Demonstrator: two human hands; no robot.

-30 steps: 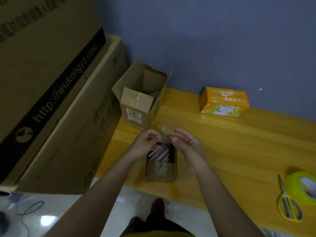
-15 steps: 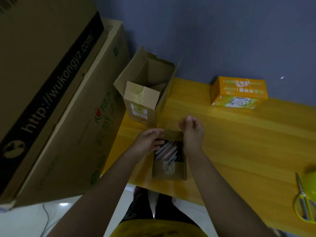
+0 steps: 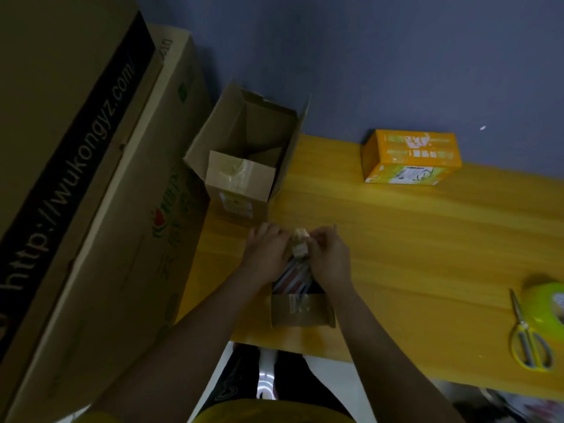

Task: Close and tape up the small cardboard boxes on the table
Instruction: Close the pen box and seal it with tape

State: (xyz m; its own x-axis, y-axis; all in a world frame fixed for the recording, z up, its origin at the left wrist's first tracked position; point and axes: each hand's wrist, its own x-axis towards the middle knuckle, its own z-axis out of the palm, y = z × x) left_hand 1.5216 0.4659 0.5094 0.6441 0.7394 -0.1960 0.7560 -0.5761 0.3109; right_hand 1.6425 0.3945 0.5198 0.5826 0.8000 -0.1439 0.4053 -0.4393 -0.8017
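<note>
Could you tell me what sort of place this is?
Probably a small home or office packing spot: a yellow wooden table against a blue wall, large cartons stacked beside it, tape roll and scissors at hand.

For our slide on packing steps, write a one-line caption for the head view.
Both hands, left hand and right hand, work the far flaps of a small open box; tape roll and scissors wait aside.
</note>
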